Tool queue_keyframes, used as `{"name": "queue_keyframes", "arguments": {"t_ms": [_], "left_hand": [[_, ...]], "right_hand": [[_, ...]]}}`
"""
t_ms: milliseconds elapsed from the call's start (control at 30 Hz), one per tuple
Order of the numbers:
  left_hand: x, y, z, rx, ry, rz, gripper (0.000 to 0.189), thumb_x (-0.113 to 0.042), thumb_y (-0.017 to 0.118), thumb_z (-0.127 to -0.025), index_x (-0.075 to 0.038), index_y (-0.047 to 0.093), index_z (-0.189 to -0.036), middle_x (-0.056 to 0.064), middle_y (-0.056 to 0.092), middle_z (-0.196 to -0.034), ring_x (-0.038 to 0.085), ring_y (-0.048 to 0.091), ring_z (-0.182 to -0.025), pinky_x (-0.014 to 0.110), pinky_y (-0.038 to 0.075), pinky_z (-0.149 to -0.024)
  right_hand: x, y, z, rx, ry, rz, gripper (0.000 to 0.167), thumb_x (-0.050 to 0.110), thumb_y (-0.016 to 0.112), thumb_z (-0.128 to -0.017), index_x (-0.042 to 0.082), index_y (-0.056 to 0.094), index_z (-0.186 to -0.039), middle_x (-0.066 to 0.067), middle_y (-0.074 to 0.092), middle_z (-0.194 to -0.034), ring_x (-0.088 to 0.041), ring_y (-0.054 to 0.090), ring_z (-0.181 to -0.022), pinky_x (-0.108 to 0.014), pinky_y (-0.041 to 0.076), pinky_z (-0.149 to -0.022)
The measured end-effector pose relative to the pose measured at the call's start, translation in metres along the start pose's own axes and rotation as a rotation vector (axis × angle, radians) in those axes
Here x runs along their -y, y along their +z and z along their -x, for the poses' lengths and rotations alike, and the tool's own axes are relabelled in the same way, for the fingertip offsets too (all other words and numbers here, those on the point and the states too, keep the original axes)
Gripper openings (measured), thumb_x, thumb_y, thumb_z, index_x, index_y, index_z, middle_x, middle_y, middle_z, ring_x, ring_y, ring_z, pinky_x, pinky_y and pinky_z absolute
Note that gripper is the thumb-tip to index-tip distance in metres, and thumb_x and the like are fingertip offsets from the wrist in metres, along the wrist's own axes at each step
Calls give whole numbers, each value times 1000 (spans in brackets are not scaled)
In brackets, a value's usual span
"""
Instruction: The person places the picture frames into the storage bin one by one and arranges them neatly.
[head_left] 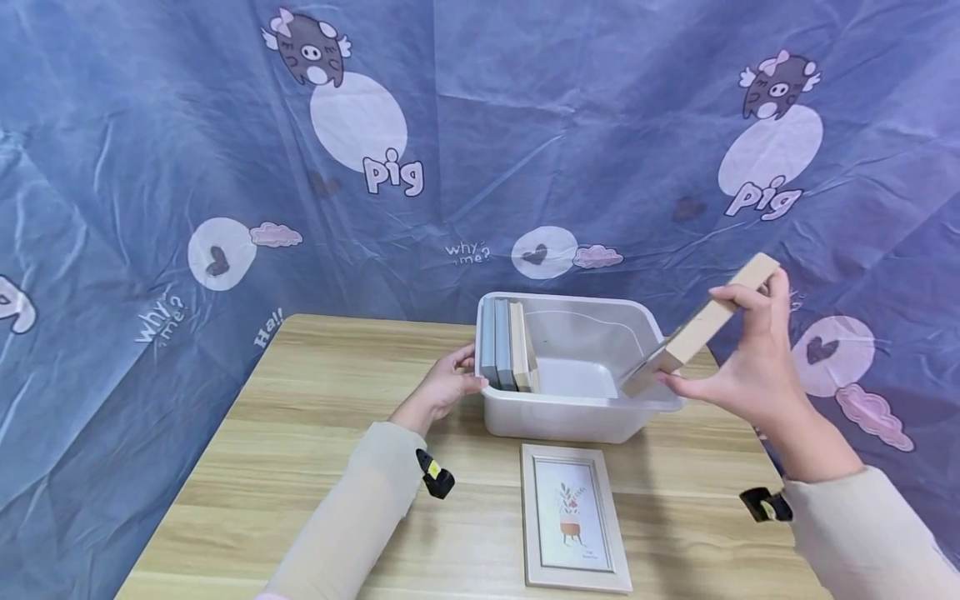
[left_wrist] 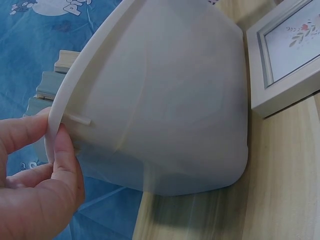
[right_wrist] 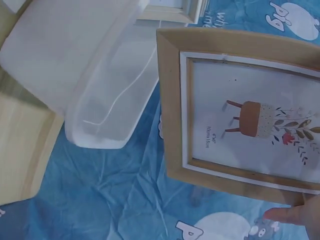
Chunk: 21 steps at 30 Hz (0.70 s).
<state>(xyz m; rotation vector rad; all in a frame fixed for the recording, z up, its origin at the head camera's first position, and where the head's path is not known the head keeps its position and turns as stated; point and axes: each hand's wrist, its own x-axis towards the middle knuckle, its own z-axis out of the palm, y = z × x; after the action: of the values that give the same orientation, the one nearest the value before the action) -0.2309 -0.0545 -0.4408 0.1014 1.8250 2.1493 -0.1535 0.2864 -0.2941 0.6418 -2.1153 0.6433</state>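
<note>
A pale grey plastic bin (head_left: 566,421) stands on the table, its left rim pinched between the thumb and fingers of my left hand (head_left: 441,385). My right hand (head_left: 765,375) grips a light-wood picture frame (head_left: 705,329) by its edges, tilted over the bin's right end. In the right wrist view, that frame's print of a potted plant (right_wrist: 252,117) faces the camera, and only a bit of the hand shows. Several frames stand on edge at the bin's left: two blue-grey ones (head_left: 488,343) and beige ones (head_left: 519,346) beside them.
Another picture frame (head_left: 576,517), cream-edged with a plant print, lies face up in front of the bin. The wood-grain table (head_left: 300,433) ends just behind the bin. A blue cloth with pig prints (head_left: 480,108) hangs behind and around the table.
</note>
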Motion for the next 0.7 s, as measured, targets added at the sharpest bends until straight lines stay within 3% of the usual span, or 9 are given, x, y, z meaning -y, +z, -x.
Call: {"name": "queue_keyframes", "arguments": {"t_ms": [300, 500, 700], "left_hand": [[-1, -1, 0, 5, -5, 3, 76, 21, 58, -78, 1, 31, -146, 20, 43, -120, 24, 53, -104, 31, 52, -88], [-2, -1, 0, -1, -7, -9, 76, 20, 58, -78, 1, 31, -146, 22, 43, -122, 26, 53, -106, 31, 52, -88], [-2, 1, 0, 3, -8, -10, 75, 20, 58, -78, 1, 32, -146, 18, 44, -117, 26, 53, -107, 31, 52, -89]], "right_hand": [[-20, 33, -14, 87, -64, -65, 99, 39, 88, -38, 4, 41, -118, -31, 26, -124, -33, 30, -113, -36, 33, -94], [-30, 60, -14, 160, -46, -108, 104, 23, 94, -29, 3, 43, -117, -31, 21, -131, -34, 31, -115, -39, 35, -94], [-41, 85, -6, 256, 49, -86, 105, 25, 96, -30, 8, 42, -119, -29, 16, -136, -41, 33, -115, -59, 38, -85]]}}
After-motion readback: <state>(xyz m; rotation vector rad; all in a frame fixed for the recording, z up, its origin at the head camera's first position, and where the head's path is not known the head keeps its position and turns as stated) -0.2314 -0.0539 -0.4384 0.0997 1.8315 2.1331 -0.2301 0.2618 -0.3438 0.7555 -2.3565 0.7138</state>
